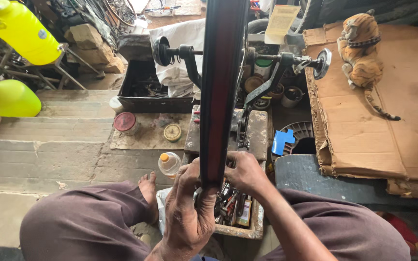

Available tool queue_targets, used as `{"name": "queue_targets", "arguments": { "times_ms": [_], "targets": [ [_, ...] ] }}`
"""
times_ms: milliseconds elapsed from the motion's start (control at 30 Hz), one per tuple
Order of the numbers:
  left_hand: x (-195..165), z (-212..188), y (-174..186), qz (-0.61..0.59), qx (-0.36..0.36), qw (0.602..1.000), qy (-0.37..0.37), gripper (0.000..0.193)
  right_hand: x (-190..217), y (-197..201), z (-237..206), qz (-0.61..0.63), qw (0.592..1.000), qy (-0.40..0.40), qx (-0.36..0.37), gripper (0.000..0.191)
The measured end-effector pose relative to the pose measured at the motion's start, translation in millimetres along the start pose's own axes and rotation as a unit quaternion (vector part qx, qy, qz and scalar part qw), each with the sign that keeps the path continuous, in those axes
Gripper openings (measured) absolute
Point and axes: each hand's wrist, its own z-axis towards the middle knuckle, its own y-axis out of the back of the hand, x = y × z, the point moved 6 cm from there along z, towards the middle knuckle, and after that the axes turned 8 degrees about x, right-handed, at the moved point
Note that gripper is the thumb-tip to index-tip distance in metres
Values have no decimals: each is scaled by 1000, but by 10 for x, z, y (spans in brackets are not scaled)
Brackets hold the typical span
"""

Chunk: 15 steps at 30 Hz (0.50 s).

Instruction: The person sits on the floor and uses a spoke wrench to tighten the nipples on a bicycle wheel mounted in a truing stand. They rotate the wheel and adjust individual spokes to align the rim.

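A bicycle wheel rim (222, 72) with a dark red rim strip stands edge-on in a truing stand (262, 87), running from the top of the head view down to my hands. My left hand (189, 212) grips the near edge of the rim from below, with a small metal tool just showing at the fingers. On the right side of the rim, my right hand (245, 171) is closed on its edge. Under both hands lies an open wooden toolbox (252, 232) with several tools. My knees in brown trousers frame the scene.
A small bottle with an orange cap (169, 163) stands by my bare foot (148, 188). Round tins (125, 122) lie on a mat. A metal box (153, 89), yellow plastic jugs (8, 96), stone steps, flattened cardboard (383, 121) and a toy tiger (361, 55) surround me.
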Motion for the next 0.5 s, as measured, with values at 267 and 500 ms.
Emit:
{"name": "queue_targets", "arguments": {
  "times_ms": [267, 500],
  "targets": [
    [-287, 460, 235, -2, -15, 1000, -27, 39, -147, -281, 8, 453, 858, 32, 241, 22],
    [-352, 653, 232, 43, -30, 998, -26, 45, -29, -74, -13, 473, 853, 34, 220, 19]
  ]
}}
